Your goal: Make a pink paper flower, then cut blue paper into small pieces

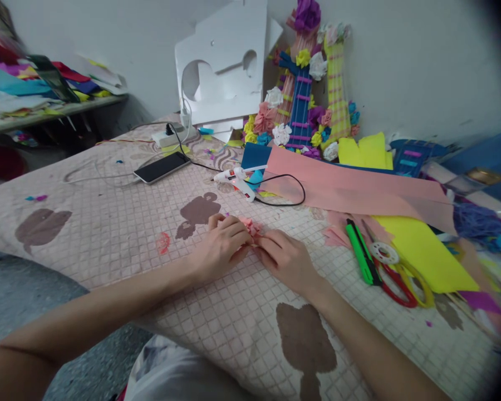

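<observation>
Between the pinching fingers of left hand (223, 244) and right hand (289, 259) — one crumpled pink paper piece (251, 225); hard pulling could tear it. Beyond the fingertips: glue gun (244, 189).

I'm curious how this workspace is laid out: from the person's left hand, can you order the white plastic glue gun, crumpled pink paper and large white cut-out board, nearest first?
1. Crumpled pink paper: touching the left hand, on its right side.
2. White plastic glue gun: ahead.
3. Large white cut-out board: farther ahead, at the back.
</observation>
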A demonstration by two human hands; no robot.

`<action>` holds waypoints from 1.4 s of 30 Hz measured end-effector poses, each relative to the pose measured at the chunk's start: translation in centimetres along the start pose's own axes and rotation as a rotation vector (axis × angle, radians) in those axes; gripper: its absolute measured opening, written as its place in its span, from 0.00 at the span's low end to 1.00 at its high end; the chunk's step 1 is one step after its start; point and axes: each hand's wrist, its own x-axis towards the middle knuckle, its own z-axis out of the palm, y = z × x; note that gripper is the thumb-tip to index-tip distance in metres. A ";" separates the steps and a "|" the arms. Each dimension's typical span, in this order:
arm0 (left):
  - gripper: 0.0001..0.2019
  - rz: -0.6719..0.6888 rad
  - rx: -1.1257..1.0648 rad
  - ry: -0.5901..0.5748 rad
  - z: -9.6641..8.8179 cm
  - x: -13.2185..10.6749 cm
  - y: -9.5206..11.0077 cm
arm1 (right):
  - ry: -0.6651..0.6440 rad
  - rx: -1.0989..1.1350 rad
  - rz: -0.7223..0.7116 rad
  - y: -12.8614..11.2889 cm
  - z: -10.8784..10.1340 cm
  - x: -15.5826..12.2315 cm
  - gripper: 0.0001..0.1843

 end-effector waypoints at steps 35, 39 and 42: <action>0.06 0.033 0.040 0.162 0.0 -2.0 1.3 | -0.133 0.212 0.051 -0.4 -0.3 -0.2 0.10; 0.09 0.193 0.177 0.159 -0.1 -2.6 1.0 | -0.153 0.213 0.061 -0.5 -0.2 -0.3 0.09; 0.09 0.218 0.228 0.162 0.1 -2.8 0.8 | -0.159 0.200 0.065 -0.5 0.0 -0.2 0.09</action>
